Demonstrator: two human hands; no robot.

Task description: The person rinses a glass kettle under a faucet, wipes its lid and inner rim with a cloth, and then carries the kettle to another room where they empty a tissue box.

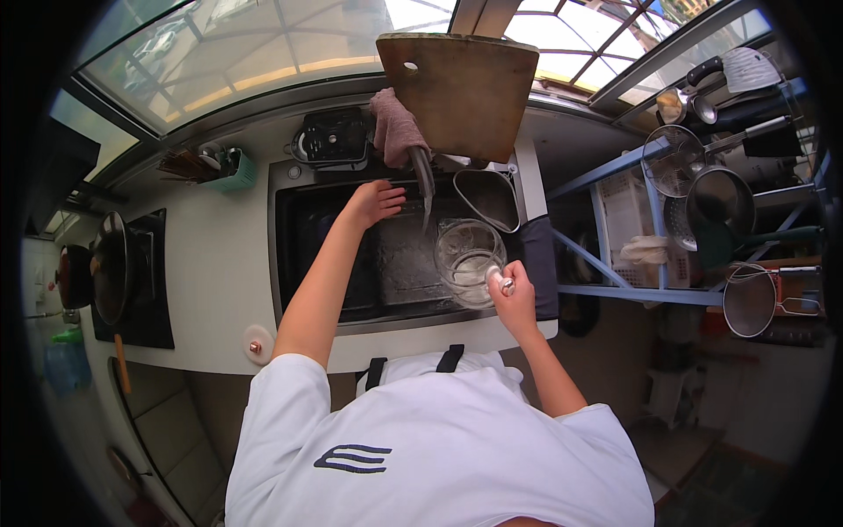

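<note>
A clear glass jug [458, 239] is tilted in the right part of the dark sink [274, 255]. Its round mouth and some water inside are visible. My right hand [518, 307] is closed round its handle, where a pale, shiny metallic end shows at the thumb. My left hand [378, 202] holds nothing, its fingers stretched out over the sink just left of the grey tap [427, 193]. A pink cloth [397, 127] is draped over the tap. On the near counter edge lies a round pale lid [258, 344] with a copper-coloured knob.
An oval-rimmed strainer basket [487, 198] sits in the sink's back right corner. Behind it leans a wooden cutting board [461, 97]. A green utensil holder [230, 171] and a wok [112, 268] are to the left. At right, a blue rack [641, 294] carries hanging strainers.
</note>
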